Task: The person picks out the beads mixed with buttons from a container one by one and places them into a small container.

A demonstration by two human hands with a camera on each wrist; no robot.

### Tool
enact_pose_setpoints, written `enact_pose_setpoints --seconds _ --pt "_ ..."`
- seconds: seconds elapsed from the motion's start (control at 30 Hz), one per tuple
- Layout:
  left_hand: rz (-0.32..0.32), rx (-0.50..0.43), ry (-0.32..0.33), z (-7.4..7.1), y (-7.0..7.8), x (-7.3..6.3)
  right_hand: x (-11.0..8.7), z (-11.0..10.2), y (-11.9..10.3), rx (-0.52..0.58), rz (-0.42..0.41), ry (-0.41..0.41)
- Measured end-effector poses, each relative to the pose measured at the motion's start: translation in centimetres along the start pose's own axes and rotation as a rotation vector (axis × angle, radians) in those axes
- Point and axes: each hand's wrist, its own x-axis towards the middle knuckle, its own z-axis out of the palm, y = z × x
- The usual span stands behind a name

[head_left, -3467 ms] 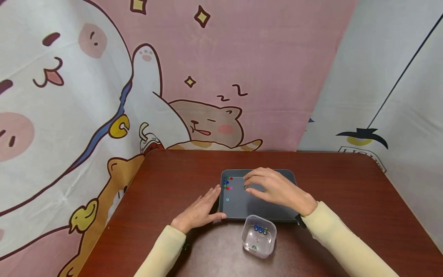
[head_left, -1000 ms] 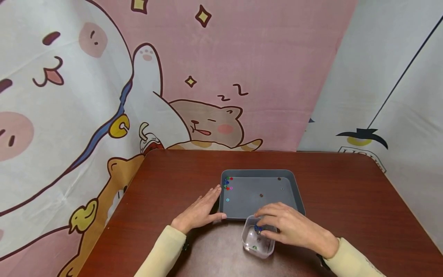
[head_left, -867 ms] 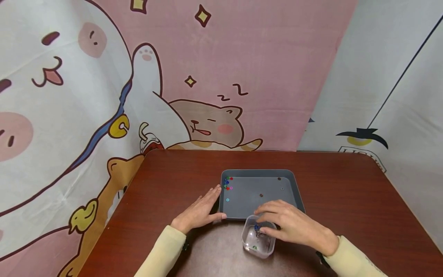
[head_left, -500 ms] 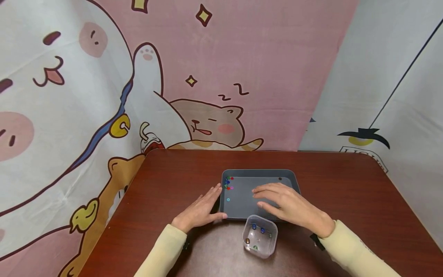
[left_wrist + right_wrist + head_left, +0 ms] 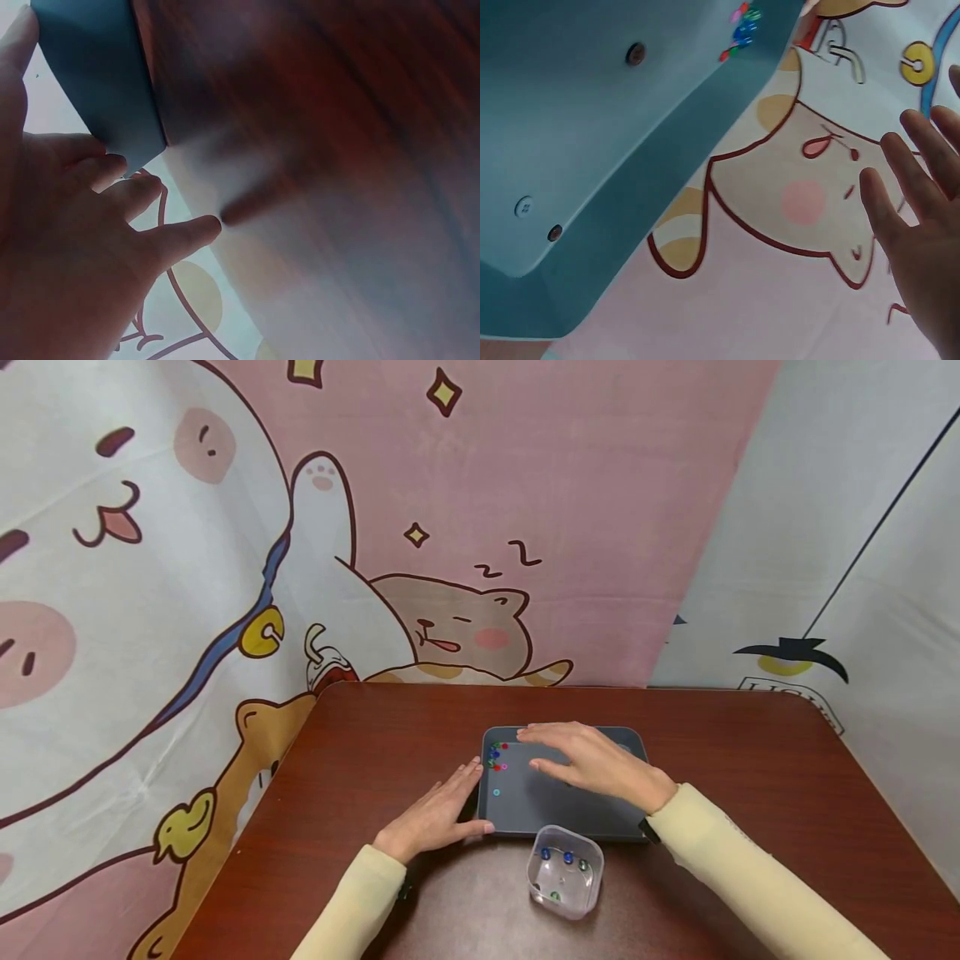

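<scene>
My left hand [image 5: 435,817] lies flat on the table at the tray's left side, its fingers straight and touching the rim. In the left wrist view, the fingers [image 5: 184,238] spread beside the tray's outer wall. Over the grey tray [image 5: 525,814] hovers my right hand [image 5: 592,760], holding nothing, fingers extended. The right wrist view shows a brown button [image 5: 635,53], a second brown button [image 5: 555,232] and a pale button [image 5: 524,206] lying apart in the tray. Small red, blue and green pieces [image 5: 744,31] cluster in one corner.
A clear plastic box [image 5: 566,910] stands in front of the tray, with blue beads [image 5: 568,857] and a few greenish pieces inside. One light-blue ring-shaped piece [image 5: 497,792] lies near the tray's left side. Behind the brown table [image 5: 397,727] hangs a cartoon-printed cloth [image 5: 585,527].
My right hand has gone from over the clear box back to above the tray, its fingers straightening. Beads in the box have shifted, and a brownish piece shows there. My left hand stays put.
</scene>
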Motion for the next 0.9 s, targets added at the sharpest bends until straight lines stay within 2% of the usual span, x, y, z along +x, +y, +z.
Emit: enact_pose_setpoints --seconds 0.17,0.3,0.6,0.9 --pt "-0.003 -0.005 -0.008 0.0 0.1 0.0 1.4 0.7 1.3 0.027 0.046 -0.069" --pt "0.000 0.001 -0.006 0.0 0.1 0.1 2.3 1.7 2.3 0.027 0.047 -0.105" --pt "0.002 0.002 -0.014 0.0 0.0 0.1 4.0 4.3 4.0 -0.002 0.067 -0.164" --pt "0.002 -0.001 -0.016 0.0 -0.1 0.1 5.0 5.9 4.8 -0.018 0.098 -0.210"
